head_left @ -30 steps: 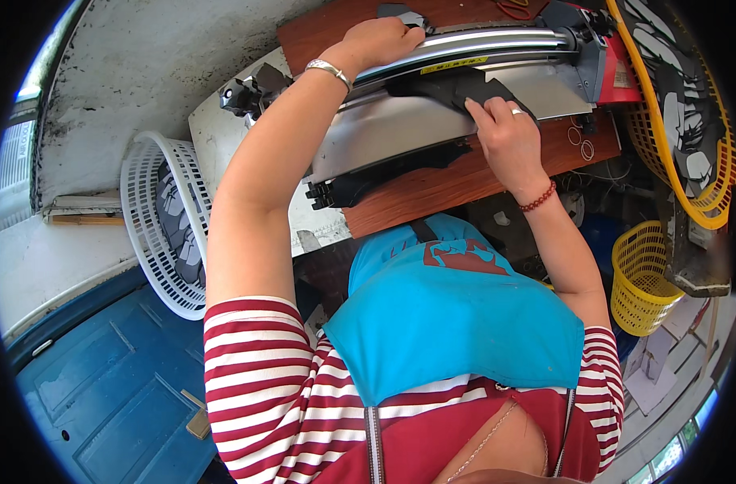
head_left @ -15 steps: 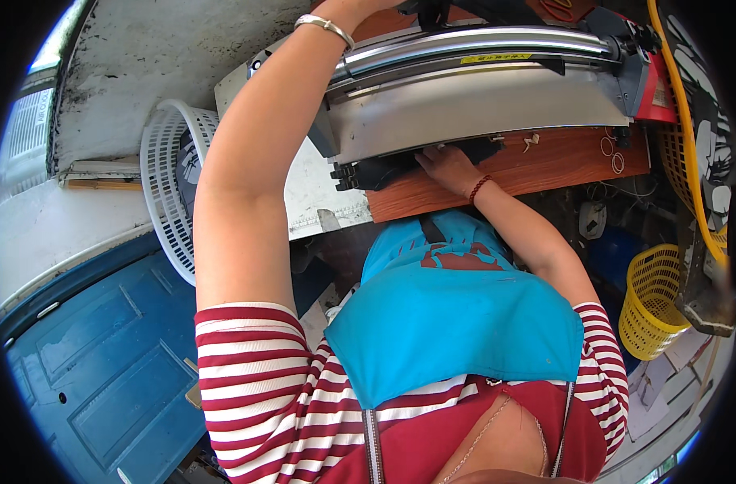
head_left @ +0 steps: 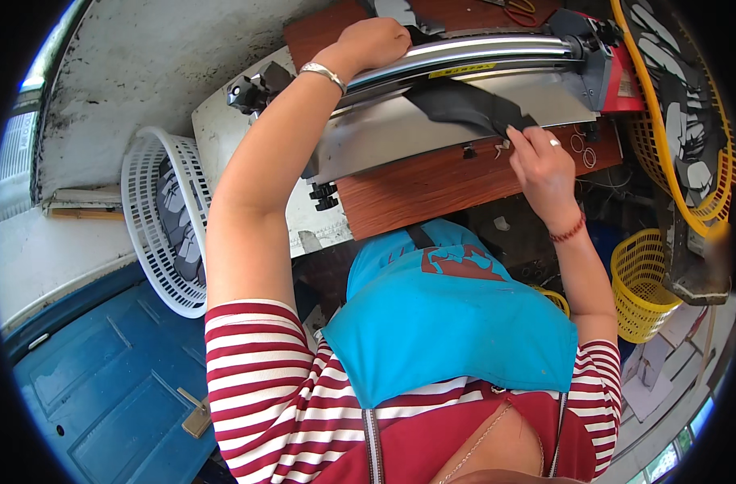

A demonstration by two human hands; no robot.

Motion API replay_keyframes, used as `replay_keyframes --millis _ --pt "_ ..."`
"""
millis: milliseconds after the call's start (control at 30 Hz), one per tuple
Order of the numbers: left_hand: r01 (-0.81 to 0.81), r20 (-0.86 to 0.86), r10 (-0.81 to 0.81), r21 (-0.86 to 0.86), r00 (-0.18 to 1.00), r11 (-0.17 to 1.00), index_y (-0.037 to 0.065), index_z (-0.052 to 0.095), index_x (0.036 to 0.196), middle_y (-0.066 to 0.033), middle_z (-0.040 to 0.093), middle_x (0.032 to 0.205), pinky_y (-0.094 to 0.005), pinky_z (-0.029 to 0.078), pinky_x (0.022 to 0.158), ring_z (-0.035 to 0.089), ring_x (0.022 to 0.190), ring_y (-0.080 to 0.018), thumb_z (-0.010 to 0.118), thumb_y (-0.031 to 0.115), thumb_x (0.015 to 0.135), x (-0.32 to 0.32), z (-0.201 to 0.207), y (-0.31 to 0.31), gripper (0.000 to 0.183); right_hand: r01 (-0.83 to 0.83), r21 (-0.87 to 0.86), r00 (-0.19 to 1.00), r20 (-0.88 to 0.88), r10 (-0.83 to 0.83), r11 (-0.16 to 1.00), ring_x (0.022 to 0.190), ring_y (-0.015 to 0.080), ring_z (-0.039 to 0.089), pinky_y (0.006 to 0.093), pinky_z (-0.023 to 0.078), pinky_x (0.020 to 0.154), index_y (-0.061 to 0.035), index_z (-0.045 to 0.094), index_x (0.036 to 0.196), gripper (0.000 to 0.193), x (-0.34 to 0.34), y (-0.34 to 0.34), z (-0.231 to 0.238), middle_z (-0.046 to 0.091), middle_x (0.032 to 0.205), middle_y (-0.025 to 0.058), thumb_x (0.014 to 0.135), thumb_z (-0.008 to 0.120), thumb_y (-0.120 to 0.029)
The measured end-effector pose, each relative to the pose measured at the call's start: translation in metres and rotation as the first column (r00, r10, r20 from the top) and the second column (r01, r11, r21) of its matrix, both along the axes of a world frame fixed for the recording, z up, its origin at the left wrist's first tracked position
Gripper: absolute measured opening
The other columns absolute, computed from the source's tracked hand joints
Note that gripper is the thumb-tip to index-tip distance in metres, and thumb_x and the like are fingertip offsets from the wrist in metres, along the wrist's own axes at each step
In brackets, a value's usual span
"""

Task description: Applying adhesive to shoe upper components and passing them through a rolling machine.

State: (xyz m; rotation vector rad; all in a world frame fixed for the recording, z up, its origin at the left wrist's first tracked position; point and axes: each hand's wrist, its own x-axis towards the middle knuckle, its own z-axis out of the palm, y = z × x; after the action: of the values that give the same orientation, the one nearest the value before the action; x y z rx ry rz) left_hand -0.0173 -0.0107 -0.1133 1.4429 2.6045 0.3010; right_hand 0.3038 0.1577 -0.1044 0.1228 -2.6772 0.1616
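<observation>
A long machine with a shiny metal roller point(head_left: 497, 50) lies across the bench, a sloping metal plate point(head_left: 368, 133) on its near side. My right hand point(head_left: 544, 165) pinches one corner of a black cut piece of thin, flexible sheet point(head_left: 464, 105). That piece stretches leftward over the plate, slightly bent. Over the roller's left part, my left hand point(head_left: 374, 44) is closed with curled fingers. Its fingertips are hidden on the far side, near another dark piece point(head_left: 423, 34), so what they hold cannot be made out.
To the left, a white basket point(head_left: 142, 234) holds grey-and-black cut pieces. A yellow basket point(head_left: 727, 161) at the far right holds similar pieces; another yellow basket point(head_left: 638, 282) stands lower. Red-handled scissors point(head_left: 519, 11) lie behind the machine. The wooden board point(head_left: 400, 202) extends in front.
My right hand has moved from under the plate's front edge up and to the right, lifting the black piece over the plate. More of my left hand shows. The view has shifted slightly.
</observation>
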Motion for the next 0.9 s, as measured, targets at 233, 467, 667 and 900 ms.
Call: replay_keyframes --millis 233,467,667,900 --pt "-0.107 0.220 0.121 -0.075 0.968 0.991 0.005 0.077 0.100 -0.0179 0.074 0.103 -0.0402 0.053 0.086 0.070 0.094 -0.0291 0.059 0.039 0.092 -0.003 0.011 0.019 0.039 -0.145 -0.211 0.972 -0.213 0.099 0.967 0.077 0.0251 0.065 0.0341 0.052 0.060 -0.0068 0.071 0.110 0.031 -0.019 0.009 -0.041 0.064 0.091 0.0054 0.080 0.072 -0.001" --pt "-0.442 0.630 0.253 0.160 0.734 0.883 -0.003 0.067 0.093 -0.0045 0.061 0.080 -0.0335 0.048 0.066 0.056 0.072 -0.0138 0.072 0.011 0.086 0.016 0.082 0.027 0.016 0.281 -0.463 0.958 0.184 -0.218 0.841 0.083 0.0331 0.066 0.0421 0.054 0.075 -0.0053 0.071 0.116 0.031 0.044 0.023 -0.180 0.067 0.095 0.0114 0.085 0.071 -0.009" --pt "-0.612 0.725 0.195 0.370 0.661 0.699 -0.005 0.066 0.108 -0.0067 0.065 0.090 -0.0322 0.052 0.073 0.062 0.079 -0.0167 0.068 0.004 0.085 0.022 0.114 0.010 0.025 0.483 -0.319 0.875 0.138 -0.464 0.816 0.094 0.0398 0.063 0.0508 0.050 0.090 -0.0070 0.072 0.112 0.028 0.002 0.040 -0.222 0.066 0.099 0.0150 0.087 0.071 -0.020" --pt "-0.570 0.642 0.081 0.607 0.762 0.553 0.001 0.071 0.113 -0.0113 0.074 0.100 -0.0343 0.056 0.080 0.071 0.089 -0.0213 0.065 0.018 0.094 -0.043 0.127 -0.079 0.026 0.199 -0.408 0.930 0.365 -0.041 0.891 0.096 0.0361 0.065 0.0448 0.055 0.082 -0.0102 0.072 0.102 0.019 0.083 0.034 -0.205 0.065 0.098 0.0141 0.085 0.065 -0.007"
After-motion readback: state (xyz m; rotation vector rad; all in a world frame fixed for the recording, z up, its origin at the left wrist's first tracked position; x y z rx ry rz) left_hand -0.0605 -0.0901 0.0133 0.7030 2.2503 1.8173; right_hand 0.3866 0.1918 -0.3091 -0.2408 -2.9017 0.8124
